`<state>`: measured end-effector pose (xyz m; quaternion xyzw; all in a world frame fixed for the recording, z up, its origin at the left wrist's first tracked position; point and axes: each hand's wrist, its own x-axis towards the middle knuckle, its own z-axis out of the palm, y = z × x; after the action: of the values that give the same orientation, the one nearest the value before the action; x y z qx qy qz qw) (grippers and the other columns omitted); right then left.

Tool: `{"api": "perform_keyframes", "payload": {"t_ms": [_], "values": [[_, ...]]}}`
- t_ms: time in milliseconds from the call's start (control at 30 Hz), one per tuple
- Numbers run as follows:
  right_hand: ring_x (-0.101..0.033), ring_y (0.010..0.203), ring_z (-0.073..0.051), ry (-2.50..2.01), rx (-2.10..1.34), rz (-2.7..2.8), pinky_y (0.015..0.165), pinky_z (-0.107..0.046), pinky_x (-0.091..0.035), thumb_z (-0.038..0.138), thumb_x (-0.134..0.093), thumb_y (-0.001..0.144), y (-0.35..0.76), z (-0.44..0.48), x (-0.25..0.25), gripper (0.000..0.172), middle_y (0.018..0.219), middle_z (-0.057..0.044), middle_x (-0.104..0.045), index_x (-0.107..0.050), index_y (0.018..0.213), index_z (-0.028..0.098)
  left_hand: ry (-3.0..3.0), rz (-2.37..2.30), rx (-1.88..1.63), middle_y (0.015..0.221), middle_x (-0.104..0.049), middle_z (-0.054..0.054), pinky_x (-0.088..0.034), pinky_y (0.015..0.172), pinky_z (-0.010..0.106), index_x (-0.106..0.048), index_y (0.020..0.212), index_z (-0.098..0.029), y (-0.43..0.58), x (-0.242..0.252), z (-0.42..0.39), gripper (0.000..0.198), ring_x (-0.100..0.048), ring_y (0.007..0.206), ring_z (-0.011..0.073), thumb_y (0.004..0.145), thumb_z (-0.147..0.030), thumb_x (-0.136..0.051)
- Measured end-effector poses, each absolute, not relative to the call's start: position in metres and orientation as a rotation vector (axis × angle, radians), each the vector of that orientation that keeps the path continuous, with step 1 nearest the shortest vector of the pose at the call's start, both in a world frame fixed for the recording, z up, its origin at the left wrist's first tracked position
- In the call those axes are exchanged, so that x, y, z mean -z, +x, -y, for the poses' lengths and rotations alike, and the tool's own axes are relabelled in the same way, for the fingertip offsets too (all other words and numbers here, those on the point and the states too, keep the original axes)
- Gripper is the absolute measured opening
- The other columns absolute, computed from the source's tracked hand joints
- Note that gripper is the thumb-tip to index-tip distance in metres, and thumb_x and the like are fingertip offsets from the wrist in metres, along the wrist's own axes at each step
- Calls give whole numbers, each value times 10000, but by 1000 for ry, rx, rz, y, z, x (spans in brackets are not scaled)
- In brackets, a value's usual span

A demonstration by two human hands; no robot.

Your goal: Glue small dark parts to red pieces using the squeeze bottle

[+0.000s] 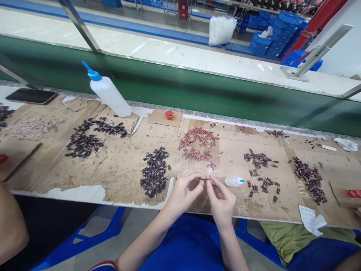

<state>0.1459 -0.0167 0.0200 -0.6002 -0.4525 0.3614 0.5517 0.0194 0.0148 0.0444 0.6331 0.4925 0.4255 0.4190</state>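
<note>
My left hand [184,190] and my right hand [221,199] meet at the near edge of the cardboard-covered bench [118,165]. Both are closed in a pinch on one tiny dark part [205,179] held between the fingertips. Just beyond the hands lies a pile of small red parts [197,145]. A heap of small black parts [155,171] sits left of my left hand. A small squeeze bottle with a blue tip [234,181] lies on its side right of my right hand.
A big white bottle with a blue nozzle [108,92] stands tilted at the back left beside another dark pile [87,137]. A red cap [169,114] rests on cardboard. More dark parts [310,178] lie right. A green conveyor belt [197,94] runs behind. Another person's arm [11,226] shows at left.
</note>
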Motion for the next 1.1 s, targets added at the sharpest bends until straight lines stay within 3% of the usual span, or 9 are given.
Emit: {"api": "perform_keyframes", "payload": {"t_ms": [167,333,433,500,567,667,833,1000,1100], "values": [[-729,813,-212,-1359,-633,1260,761,-350,-612,196,-639,829,151,25,-20,159,915,-72,-761,-739,953,208,1623,-1152,-1052,832,-706,47,-496,786,311,-691,857,-186,21,-45,-10,114,-632,832,189,827,-180,-581],[-721,793,-207,-1270,-245,1498,730,-368,-608,69,-623,809,171,42,-19,281,893,-53,-753,-704,1013,245,1692,-944,-937,936,-708,59,-505,831,304,-663,1025,-196,17,-49,-12,180,-644,911,187,864,-222,-587],[-715,774,-211,-1310,51,1299,697,-370,-603,72,-661,787,193,45,-12,226,861,-58,-739,-701,966,205,1892,-1070,-872,1119,-680,78,-449,945,379,-590,1185,-220,-4,-46,-21,307,-599,1062,219,882,-269,-590],[-711,799,-225,-1434,178,1062,718,-392,-602,133,-668,806,210,41,-7,187,914,-96,-731,-696,989,157,2062,-1360,-840,1096,-693,60,-389,969,452,-631,1107,-245,-24,-39,-28,221,-580,1067,244,898,-234,-560],[-701,902,-255,-1555,158,972,800,-439,-589,239,-637,846,225,36,-5,245,1020,-141,-715,-677,1061,127,2191,-1602,-731,1060,-704,53,-347,960,489,-669,1027,-254,-44,-31,-35,210,-559,1062,266,898,-161,-532],[-611,1126,-288,-1625,35,1173,953,-518,-498,336,-541,903,240,30,-5,360,1220,-172,-635,-625,1184,129,2332,-1636,-515,1002,-711,45,-379,860,427,-693,946,-254,-66,-23,-41,237,-556,980,258,881,-104,-521],[-469,1214,-333,-1707,6,1498,985,-577,-410,483,-654,797,238,22,-4,532,1102,-157,-671,-595,1208,151,2411,-1551,-402,905,-684,40,-378,790,362,-681,889,-232,-73,-23,-46,227,-547,876,224,897,-105,-493],[-422,1266,-314,-1698,-214,1458,1034,-572,-340,451,-676,775,229,12,0,311,1141,-138,-661,-604,942,198,2338,-1382,-597,915,-700,19,-345,844,354,-658,904,-231,-47,-28,-43,193,-563,884,191,952,-212,-472],[-572,1138,-268,-1569,-601,1247,977,-513,-421,377,-710,750,222,13,1,280,1087,-116,-694,-522,881,216,2231,-1209,-737,920,-723,2,-324,881,352,-664,886,-238,-17,-23,-36,154,-590,901,170,940,-283,-527]]}}
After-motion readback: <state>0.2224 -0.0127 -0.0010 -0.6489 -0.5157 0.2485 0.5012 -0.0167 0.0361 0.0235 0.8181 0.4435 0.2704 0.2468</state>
